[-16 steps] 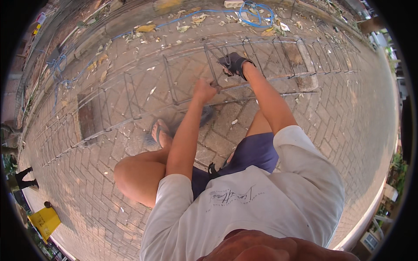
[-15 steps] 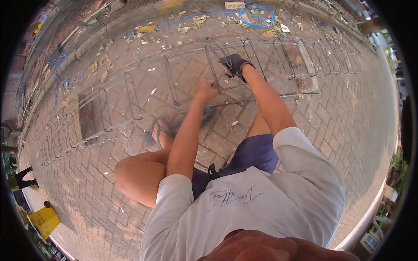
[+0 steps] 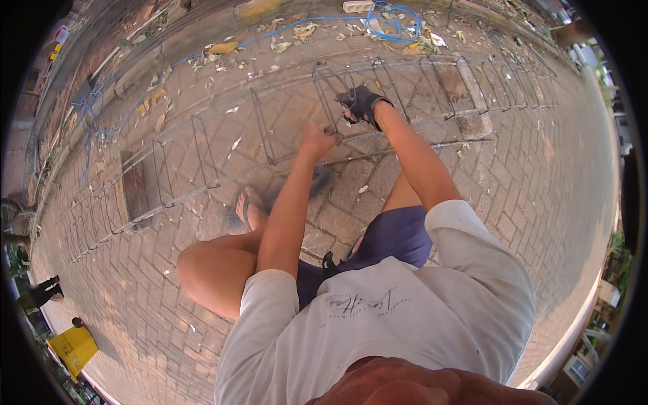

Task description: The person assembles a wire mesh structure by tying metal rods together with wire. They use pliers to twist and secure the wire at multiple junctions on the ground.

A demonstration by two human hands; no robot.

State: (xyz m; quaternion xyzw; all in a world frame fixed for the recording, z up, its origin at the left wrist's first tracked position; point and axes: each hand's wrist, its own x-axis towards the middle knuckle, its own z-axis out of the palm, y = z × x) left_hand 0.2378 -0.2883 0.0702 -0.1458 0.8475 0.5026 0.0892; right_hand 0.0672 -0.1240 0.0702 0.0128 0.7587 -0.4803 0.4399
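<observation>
A long cage of thin steel bars [image 3: 432,146] with rectangular stirrups [image 3: 262,127] lies across the paving in front of me. Bare-skinned, my left hand [image 3: 318,142] is closed, its fingertips pinching at a stirrup where it meets the near long bar. Just right of it and a little farther away is my right hand [image 3: 364,106], in a dark fingerless glove. Its fingers are curled beside the same stirrup, around something thin and dark that I cannot make out. The fingertips are partly hidden by the glove and the bars.
The cage rests over a brown block [image 3: 135,182] on the left and a pale-edged block [image 3: 472,101] on the right. Beyond it lie dry leaves and a coil of blue cord [image 3: 398,30]. My sandaled foot [image 3: 251,208] is close to the near bar. A yellow container [image 3: 74,351] stands far left.
My right hand has turned slightly and shifted a little at the stirrup. The left hand keeps its pinch in nearly the same place. The whole view has moved slightly.
</observation>
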